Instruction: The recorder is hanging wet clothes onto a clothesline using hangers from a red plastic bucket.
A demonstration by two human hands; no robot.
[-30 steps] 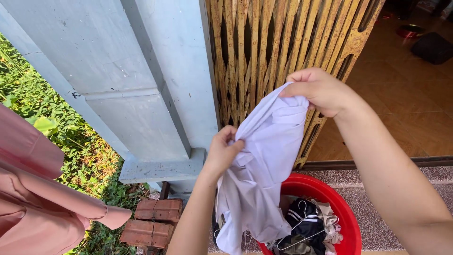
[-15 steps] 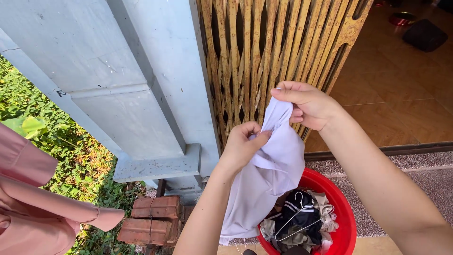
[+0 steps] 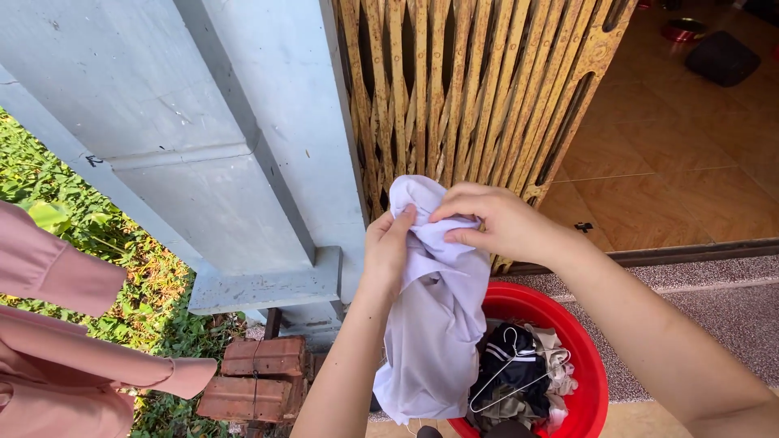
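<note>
Nearest the camera, both forearms reach forward and meet over a pale lilac-white garment point(image 3: 434, 324), which hangs in folds from the hands down in front of a red basin point(image 3: 596, 381). The left hand point(image 3: 388, 247) is closed on the bunched upper part of the cloth, fingers pressed into the fabric from the left. The right hand point(image 3: 495, 223) grips the same bunched top from the right, thumb and fingertips pinching a fold, so the two hands lie close together with the cloth gathered between them. The lower hem of the garment falls beside the basin's left rim. Inside the basin lies a heap of laundry: a dark garment with white stripes point(image 3: 515, 369), pale cloths under it, and a thin wire hanger point(image 3: 507, 385) resting on top. At lower left, pink clothing point(image 3: 65, 357) hangs at the frame edge. Below the hands, to the left, stacked red bricks point(image 3: 260, 377) sit on the ground against the base of a grey-blue concrete pillar point(image 3: 203, 138). Green plants point(image 3: 122, 268) grow beyond the pink clothing. Behind the hands stands a yellow folding lattice gate point(image 3: 471, 89), drawn aside. Farther right, a tiled orange-brown floor point(image 3: 673, 178) extends indoors, with a dark cushion-like object point(image 3: 722, 57) at the far edge.
</note>
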